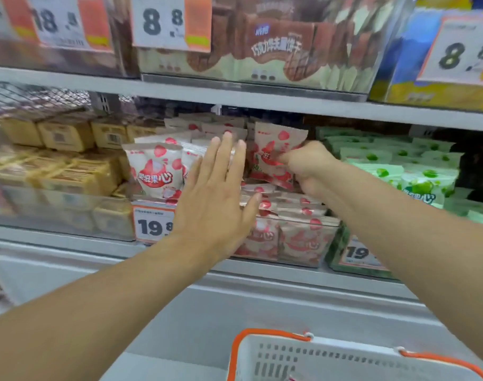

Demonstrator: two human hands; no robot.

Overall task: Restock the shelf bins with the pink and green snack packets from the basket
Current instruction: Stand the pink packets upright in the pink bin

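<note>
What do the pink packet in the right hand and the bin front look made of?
Pink packet: thin printed plastic film, likely; it crinkles under the right hand.
Bin front: clear rigid plastic, apparently; packets show through it and its edge glints.

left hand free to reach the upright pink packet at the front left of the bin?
Probably yes. The left hand is open and empty, right beside the upright pink packet, with nothing between them. The right hand holds another pink packet further right, clear of that path.
</note>
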